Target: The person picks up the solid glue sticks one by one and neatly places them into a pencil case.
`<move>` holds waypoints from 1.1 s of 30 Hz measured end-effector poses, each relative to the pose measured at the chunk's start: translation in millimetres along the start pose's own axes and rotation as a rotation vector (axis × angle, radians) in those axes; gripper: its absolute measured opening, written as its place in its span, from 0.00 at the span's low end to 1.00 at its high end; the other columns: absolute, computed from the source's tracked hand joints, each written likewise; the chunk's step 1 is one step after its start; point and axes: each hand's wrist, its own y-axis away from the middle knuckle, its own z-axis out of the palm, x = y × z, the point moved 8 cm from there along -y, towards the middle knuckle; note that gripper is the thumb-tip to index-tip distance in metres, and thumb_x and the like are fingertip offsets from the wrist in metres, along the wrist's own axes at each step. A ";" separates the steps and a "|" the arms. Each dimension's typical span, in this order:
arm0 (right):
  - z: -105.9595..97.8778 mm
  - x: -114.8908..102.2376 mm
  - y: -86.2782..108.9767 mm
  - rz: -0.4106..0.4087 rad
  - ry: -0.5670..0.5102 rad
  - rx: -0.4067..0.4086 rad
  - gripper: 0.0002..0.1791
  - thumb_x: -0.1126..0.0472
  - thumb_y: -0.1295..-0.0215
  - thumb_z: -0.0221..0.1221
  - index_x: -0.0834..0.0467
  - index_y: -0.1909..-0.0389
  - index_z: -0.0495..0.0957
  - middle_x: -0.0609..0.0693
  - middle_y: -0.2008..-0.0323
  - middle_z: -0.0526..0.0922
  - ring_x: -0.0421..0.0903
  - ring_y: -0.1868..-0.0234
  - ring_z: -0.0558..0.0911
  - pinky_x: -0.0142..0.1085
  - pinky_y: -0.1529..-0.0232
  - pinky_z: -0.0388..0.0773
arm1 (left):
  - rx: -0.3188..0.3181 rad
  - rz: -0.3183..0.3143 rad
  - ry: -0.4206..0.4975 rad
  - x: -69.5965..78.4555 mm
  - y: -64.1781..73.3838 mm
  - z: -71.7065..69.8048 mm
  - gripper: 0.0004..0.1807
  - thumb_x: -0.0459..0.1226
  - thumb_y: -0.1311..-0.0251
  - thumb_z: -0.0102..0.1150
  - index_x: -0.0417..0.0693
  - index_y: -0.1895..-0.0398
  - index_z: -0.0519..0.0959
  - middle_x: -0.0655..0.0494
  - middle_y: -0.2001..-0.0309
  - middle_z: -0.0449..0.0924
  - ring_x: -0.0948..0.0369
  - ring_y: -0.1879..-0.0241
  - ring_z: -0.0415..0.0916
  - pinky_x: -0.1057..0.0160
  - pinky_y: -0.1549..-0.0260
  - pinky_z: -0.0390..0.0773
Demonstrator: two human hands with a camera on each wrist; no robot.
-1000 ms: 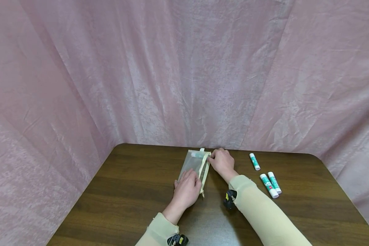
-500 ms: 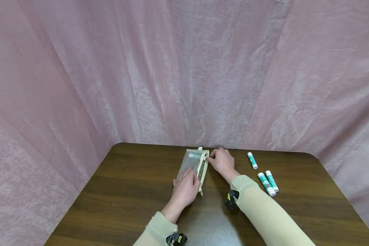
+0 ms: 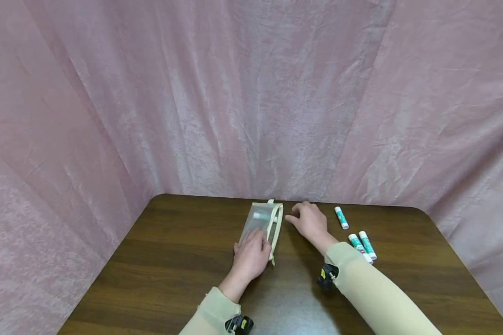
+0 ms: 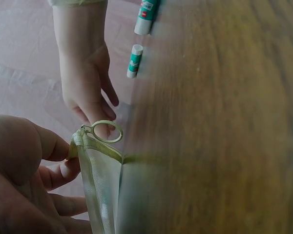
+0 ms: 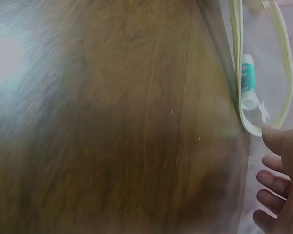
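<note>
A see-through mesh zip pouch (image 3: 251,222) with cream edging lies on the table, its zipped side gaping to the right. Inside it, near the far end, is a white-and-teal glue stick (image 3: 261,217), also visible through the mouth in the right wrist view. My left hand (image 3: 252,255) lies over the near part of the pouch; in the left wrist view its thumb and finger pinch the edge beside the zipper's ring pull (image 4: 107,131). My right hand (image 3: 311,222) is just right of the mouth, holding nothing, fingers loosely bent and thumb apart.
To the right of my right hand lies one glue stick (image 3: 341,217). Nearer, two more glue sticks, one (image 3: 356,243) partly behind the sleeve and the other (image 3: 367,245), lie side by side. A pink curtain (image 3: 251,102) hangs behind the brown wooden table (image 3: 172,260).
My right hand has let go of the glue stick at the pouch's mouth and drawn back to the right. The glue stick now lies inside. My left hand keeps its place on the pouch.
</note>
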 end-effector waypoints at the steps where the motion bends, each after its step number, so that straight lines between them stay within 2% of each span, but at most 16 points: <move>1: -2.5 0.4 1.9 -0.007 0.007 -0.002 0.22 0.46 0.27 0.72 0.57 0.42 0.88 0.57 0.41 0.86 0.61 0.36 0.81 0.62 0.43 0.82 | -0.003 -0.003 -0.004 0.7 0.1 -0.4 0.13 0.36 0.24 0.55 0.52 0.71 0.71 0.34 0.27 0.76 0.30 0.23 0.65 0.11 0.36 0.57; 7: -18.6 2.6 14.5 -0.042 0.039 -0.001 0.28 0.46 0.25 0.71 0.59 0.33 0.84 0.61 0.33 0.83 0.64 0.32 0.79 0.62 0.40 0.81 | 0.020 0.003 0.010 -0.7 -0.8 1.6 0.13 0.36 0.25 0.54 0.52 0.72 0.71 0.33 0.28 0.77 0.28 0.24 0.66 0.10 0.37 0.58; 10: -25.1 3.8 20.5 -0.065 0.043 0.016 0.29 0.46 0.25 0.71 0.60 0.32 0.83 0.61 0.33 0.83 0.64 0.31 0.79 0.62 0.38 0.80 | 0.048 0.026 0.002 -7.0 -2.9 7.6 0.11 0.36 0.25 0.52 0.52 0.71 0.71 0.33 0.29 0.77 0.29 0.25 0.68 0.10 0.40 0.60; 14: -32.9 4.9 28.1 -0.101 0.046 0.043 0.31 0.46 0.25 0.71 0.61 0.31 0.82 0.61 0.32 0.83 0.65 0.30 0.78 0.63 0.36 0.79 | 0.073 0.043 0.020 -7.8 -1.4 6.8 0.11 0.37 0.26 0.53 0.52 0.71 0.71 0.33 0.30 0.78 0.28 0.27 0.69 0.10 0.42 0.60; 17: -37.7 6.8 33.9 -0.123 0.049 0.052 0.33 0.46 0.25 0.71 0.62 0.29 0.80 0.63 0.31 0.82 0.66 0.28 0.76 0.63 0.33 0.76 | 0.037 0.016 0.028 0.1 1.6 -0.5 0.12 0.36 0.25 0.55 0.52 0.71 0.71 0.32 0.28 0.77 0.29 0.25 0.67 0.10 0.38 0.57; 21: -44.2 9.9 42.2 -0.135 0.049 0.055 0.35 0.45 0.24 0.70 0.62 0.26 0.77 0.63 0.28 0.79 0.65 0.25 0.74 0.62 0.28 0.73 | 0.017 -0.006 -0.003 0.5 0.1 -0.6 0.13 0.35 0.23 0.55 0.52 0.71 0.72 0.34 0.27 0.76 0.31 0.23 0.66 0.12 0.36 0.58; 26: -52.5 13.2 52.4 -0.141 0.052 0.069 0.37 0.45 0.24 0.70 0.60 0.23 0.75 0.62 0.25 0.77 0.65 0.23 0.72 0.64 0.27 0.71 | 0.034 -0.002 0.024 -5.1 -1.7 3.1 0.12 0.36 0.25 0.55 0.52 0.71 0.72 0.32 0.28 0.77 0.30 0.24 0.67 0.11 0.37 0.57; 29: -55.6 15.3 58.1 -0.149 0.055 0.071 0.38 0.45 0.25 0.71 0.61 0.22 0.74 0.63 0.24 0.76 0.66 0.23 0.72 0.66 0.27 0.70 | 0.070 0.021 0.022 -17.4 -7.1 14.3 0.11 0.39 0.26 0.54 0.53 0.70 0.72 0.33 0.29 0.78 0.29 0.26 0.69 0.10 0.41 0.59; 33: -58.9 18.2 66.7 -0.171 0.051 0.071 0.39 0.46 0.25 0.71 0.64 0.23 0.73 0.66 0.25 0.75 0.67 0.24 0.73 0.65 0.25 0.68 | 0.071 0.023 0.043 -17.2 -5.8 14.5 0.11 0.39 0.26 0.54 0.53 0.70 0.71 0.34 0.29 0.78 0.29 0.26 0.68 0.09 0.40 0.58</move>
